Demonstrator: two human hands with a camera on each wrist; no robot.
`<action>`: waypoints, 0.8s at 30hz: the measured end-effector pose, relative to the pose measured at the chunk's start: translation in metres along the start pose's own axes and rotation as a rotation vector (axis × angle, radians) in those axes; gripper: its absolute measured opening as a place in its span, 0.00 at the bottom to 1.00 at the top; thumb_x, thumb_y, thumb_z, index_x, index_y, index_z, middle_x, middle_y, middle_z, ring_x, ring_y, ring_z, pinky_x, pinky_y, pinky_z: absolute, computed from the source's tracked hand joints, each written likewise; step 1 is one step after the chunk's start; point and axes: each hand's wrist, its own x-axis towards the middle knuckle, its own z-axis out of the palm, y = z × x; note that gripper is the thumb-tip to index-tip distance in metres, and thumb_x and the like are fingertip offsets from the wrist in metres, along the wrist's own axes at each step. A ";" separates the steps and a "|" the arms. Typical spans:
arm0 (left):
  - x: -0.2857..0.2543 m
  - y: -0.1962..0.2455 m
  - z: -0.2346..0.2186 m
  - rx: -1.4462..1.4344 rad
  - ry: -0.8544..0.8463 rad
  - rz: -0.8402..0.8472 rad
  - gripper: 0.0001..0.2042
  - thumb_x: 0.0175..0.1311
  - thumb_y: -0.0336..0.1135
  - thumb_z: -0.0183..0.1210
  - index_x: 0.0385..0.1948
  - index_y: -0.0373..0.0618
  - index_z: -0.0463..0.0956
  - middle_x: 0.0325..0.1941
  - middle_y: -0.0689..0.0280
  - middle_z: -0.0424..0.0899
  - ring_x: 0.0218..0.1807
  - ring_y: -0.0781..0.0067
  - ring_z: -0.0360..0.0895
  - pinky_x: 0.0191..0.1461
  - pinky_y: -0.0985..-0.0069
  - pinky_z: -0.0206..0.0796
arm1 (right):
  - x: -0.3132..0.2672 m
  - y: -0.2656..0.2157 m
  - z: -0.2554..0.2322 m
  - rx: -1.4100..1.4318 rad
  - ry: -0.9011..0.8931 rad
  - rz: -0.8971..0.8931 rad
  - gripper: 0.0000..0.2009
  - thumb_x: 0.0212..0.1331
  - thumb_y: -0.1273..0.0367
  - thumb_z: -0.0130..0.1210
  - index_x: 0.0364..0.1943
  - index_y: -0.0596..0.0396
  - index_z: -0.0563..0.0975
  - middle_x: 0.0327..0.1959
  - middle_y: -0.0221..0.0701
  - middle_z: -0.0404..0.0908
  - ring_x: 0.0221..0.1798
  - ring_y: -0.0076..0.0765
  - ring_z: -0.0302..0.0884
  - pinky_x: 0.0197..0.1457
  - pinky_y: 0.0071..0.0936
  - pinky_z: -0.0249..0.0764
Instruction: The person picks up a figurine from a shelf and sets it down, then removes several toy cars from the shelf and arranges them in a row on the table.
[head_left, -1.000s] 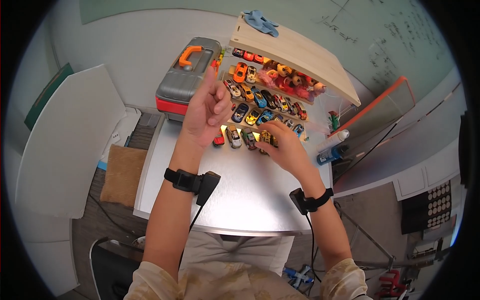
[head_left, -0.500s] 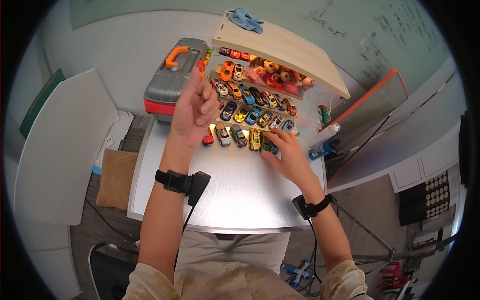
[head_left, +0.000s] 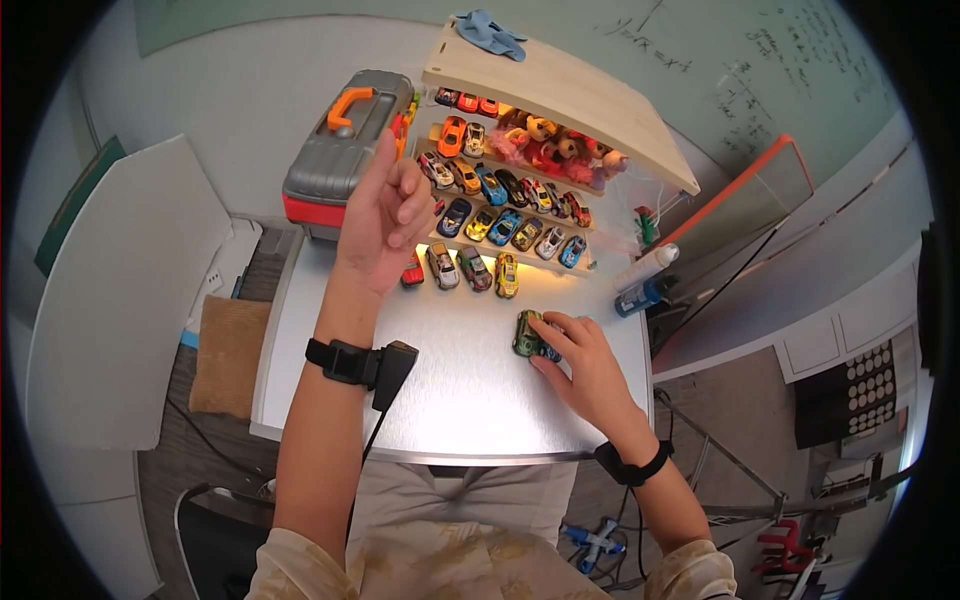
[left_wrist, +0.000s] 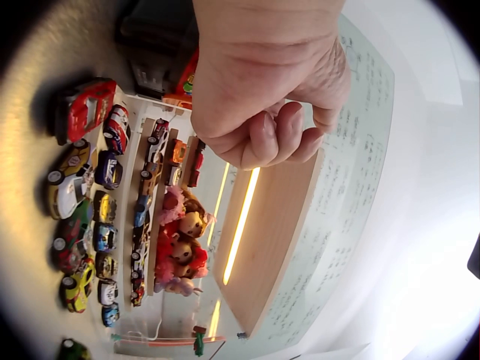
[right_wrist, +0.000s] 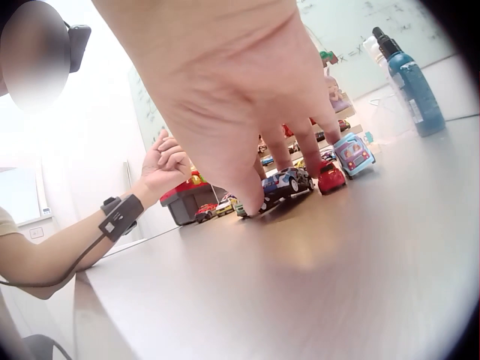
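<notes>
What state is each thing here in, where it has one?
Green toy car, upright.
Right hand, fingers touching that car.
Left hand, raised, holding nothing.
Yellow front-row toy car, upright.
Gray-and-red toolbox, closed.
Shelf light strip, lit.
Blue cloth, crumpled.
Black-topped blue bottle, standing.

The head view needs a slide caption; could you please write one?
Right hand around toy cars on a shiny table, left hand raised, more cars in rows behind.
</notes>
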 end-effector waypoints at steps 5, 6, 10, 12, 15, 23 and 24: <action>0.001 -0.001 -0.002 -0.012 -0.010 -0.012 0.25 0.79 0.61 0.48 0.23 0.53 0.69 0.15 0.76 0.66 0.11 0.87 0.53 0.16 0.84 0.44 | -0.013 -0.003 -0.002 -0.019 0.016 -0.044 0.24 0.58 0.68 0.69 0.61 0.50 0.79 0.60 0.39 0.78 0.56 0.51 0.74 0.65 0.44 0.71; 0.001 -0.001 -0.002 -0.016 -0.015 -0.013 0.25 0.79 0.61 0.48 0.23 0.53 0.69 0.15 0.76 0.66 0.11 0.87 0.53 0.16 0.84 0.44 | -0.013 -0.003 -0.002 -0.030 0.028 -0.063 0.24 0.58 0.68 0.69 0.61 0.51 0.80 0.61 0.39 0.78 0.56 0.52 0.74 0.64 0.45 0.71; 0.001 0.000 -0.004 -0.024 -0.012 -0.003 0.25 0.79 0.61 0.48 0.24 0.53 0.69 0.14 0.76 0.66 0.11 0.87 0.53 0.16 0.84 0.43 | -0.011 -0.005 -0.010 0.067 -0.017 -0.006 0.25 0.58 0.66 0.70 0.61 0.52 0.79 0.62 0.42 0.77 0.59 0.53 0.74 0.66 0.47 0.70; 0.000 0.003 -0.002 -0.009 0.026 0.010 0.26 0.81 0.60 0.45 0.23 0.53 0.68 0.14 0.77 0.64 0.11 0.86 0.52 0.16 0.82 0.44 | -0.012 -0.004 -0.019 0.135 -0.015 0.024 0.26 0.58 0.67 0.70 0.62 0.53 0.78 0.65 0.44 0.75 0.62 0.54 0.73 0.67 0.47 0.69; -0.002 0.003 -0.002 -0.022 0.031 0.002 0.26 0.81 0.60 0.44 0.23 0.53 0.66 0.14 0.77 0.62 0.11 0.85 0.52 0.16 0.81 0.45 | -0.048 0.006 -0.025 0.038 0.313 0.163 0.29 0.59 0.68 0.69 0.66 0.55 0.74 0.70 0.46 0.70 0.69 0.57 0.69 0.72 0.48 0.65; 0.001 0.000 -0.001 -0.032 -0.051 -0.013 0.25 0.82 0.59 0.43 0.22 0.54 0.63 0.15 0.76 0.61 0.12 0.84 0.52 0.16 0.82 0.46 | -0.104 -0.001 0.024 0.145 0.247 0.409 0.32 0.75 0.65 0.47 0.77 0.66 0.53 0.80 0.56 0.49 0.81 0.64 0.47 0.81 0.54 0.48; 0.002 0.000 -0.001 -0.030 -0.039 -0.019 0.26 0.82 0.59 0.43 0.22 0.54 0.62 0.15 0.76 0.61 0.12 0.84 0.51 0.16 0.82 0.47 | -0.103 -0.001 0.024 0.153 0.254 0.421 0.31 0.75 0.65 0.45 0.77 0.66 0.53 0.80 0.56 0.49 0.81 0.64 0.47 0.81 0.54 0.47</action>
